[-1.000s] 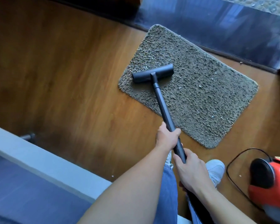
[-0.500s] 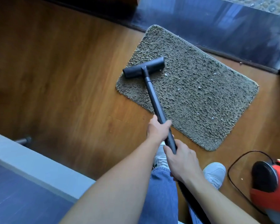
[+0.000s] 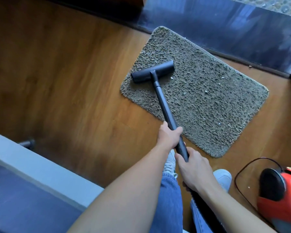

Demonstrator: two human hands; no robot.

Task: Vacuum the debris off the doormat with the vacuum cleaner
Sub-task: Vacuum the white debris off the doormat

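Black, likely plastic wand (image 3: 165, 106) in closed left hand (image 3: 169, 137), right hand (image 3: 195, 170) grip; shaggy doormat (image 3: 208, 101)

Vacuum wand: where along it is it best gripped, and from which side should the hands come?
Grip the wand at its near end: a slim round tube that the fingers wrap fully. It slants up and back from the nozzle on the doormat, so come from above, as the left hand and, behind it, the right hand do.
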